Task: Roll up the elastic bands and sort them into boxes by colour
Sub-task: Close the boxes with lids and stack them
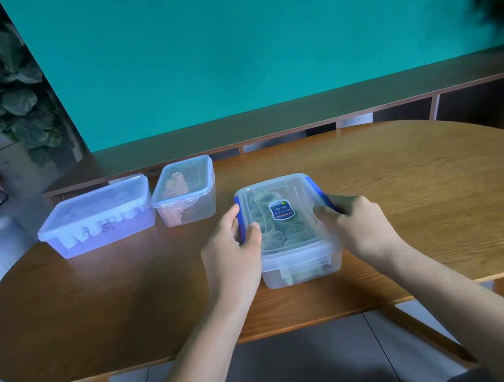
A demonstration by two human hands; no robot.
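Head view | left hand grips blue side clip at 9 o'clock of clear lidded plastic box of rolled green bands | right hand grips its 3 o'clock edge, fingers curled

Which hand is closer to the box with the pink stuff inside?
Left. The left hand grips the near box's left clip, on the pink box's side. The right hand holds the far clip.

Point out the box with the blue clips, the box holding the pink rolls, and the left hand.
Box with blue clips (280,193): head view, on its clear lid near the sticker.
Box with pink rolls (196,212): head view, on its front wall.
Left hand (231,253): head view, on the back of the hand.
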